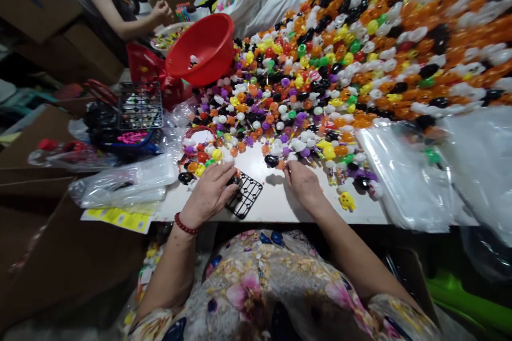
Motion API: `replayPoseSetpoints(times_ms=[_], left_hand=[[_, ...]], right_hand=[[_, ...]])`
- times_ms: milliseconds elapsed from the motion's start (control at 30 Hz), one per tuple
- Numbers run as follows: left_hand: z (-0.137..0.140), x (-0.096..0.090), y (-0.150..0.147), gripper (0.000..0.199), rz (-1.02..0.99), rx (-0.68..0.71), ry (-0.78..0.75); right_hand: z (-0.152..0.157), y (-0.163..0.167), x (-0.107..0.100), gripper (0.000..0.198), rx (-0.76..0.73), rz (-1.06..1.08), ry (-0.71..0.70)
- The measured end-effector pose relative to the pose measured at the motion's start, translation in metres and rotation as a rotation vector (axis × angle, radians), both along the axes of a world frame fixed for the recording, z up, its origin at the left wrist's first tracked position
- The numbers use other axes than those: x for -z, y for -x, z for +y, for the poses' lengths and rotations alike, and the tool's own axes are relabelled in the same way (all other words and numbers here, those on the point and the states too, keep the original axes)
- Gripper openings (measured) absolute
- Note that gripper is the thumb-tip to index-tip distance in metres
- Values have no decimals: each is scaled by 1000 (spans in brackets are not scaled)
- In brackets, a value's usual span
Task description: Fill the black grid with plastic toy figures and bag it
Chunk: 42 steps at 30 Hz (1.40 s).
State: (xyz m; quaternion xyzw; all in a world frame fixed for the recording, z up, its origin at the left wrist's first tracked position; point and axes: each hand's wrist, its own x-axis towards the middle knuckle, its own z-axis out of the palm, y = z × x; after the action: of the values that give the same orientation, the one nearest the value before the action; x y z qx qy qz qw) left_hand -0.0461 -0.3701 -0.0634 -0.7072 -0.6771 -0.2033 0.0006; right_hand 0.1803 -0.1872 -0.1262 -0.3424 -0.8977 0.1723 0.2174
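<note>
A black plastic grid (pixel 248 197) lies near the table's front edge, its left corner under my left hand (pixel 212 192). The fingers of that hand curl over the corner, thumb against the bars, and a small orange and dark piece shows beside the fingertips. My right hand (pixel 303 184) reaches the near edge of a heap of small plastic figures (pixel 256 112) with its fingers pinched together; what they hold is hidden. Close to its fingertips lies a black figure (pixel 271 160). A yellow figure (pixel 346 201) sits apart, right of my right wrist.
A red basin (pixel 204 48) leans over the heap's far left side. Clear plastic bags (pixel 404 176) lie at the right, more bags (pixel 128 181) at the left. Stacked black grids (pixel 140 106) stand beyond those. Another person's hand (pixel 161 12) is at the back left.
</note>
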Motion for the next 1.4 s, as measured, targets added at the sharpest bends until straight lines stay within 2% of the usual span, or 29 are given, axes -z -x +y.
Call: replayPoseSetpoints(times_ms=[167, 233, 267, 333, 433, 567, 833, 1033, 1167, 1400], left_hand=[[0, -1, -1, 41, 5, -15, 25], [0, -1, -2, 41, 8, -16, 28], [1, -1, -2, 41, 9, -18, 28], [1, -1, -3, 42, 13, -21, 30], [1, -1, -3, 41, 21, -19, 19], [1, 0, -4, 42, 4, -17, 16], [2, 0, -3, 43, 21, -2, 1], [3, -3, -3, 45, 30, 0, 17], [2, -4, -2, 47, 29, -10, 30], [4, -5, -3, 50, 59, -4, 40]], right_hand=[[-29, 57, 22, 14, -109, 350, 641], [-39, 77, 31, 19, -112, 450, 818], [-43, 85, 34, 20, -119, 475, 856], [-47, 95, 37, 17, -143, 466, 853], [-47, 99, 33, 13, -190, 366, 757], [-43, 98, 24, 23, -236, 237, 652], [-39, 101, 25, 26, -270, 85, 564], [-37, 103, 16, 23, -356, -27, 485], [-35, 104, 16, 20, -362, -45, 456], [-31, 107, 27, 28, -404, 44, 425]])
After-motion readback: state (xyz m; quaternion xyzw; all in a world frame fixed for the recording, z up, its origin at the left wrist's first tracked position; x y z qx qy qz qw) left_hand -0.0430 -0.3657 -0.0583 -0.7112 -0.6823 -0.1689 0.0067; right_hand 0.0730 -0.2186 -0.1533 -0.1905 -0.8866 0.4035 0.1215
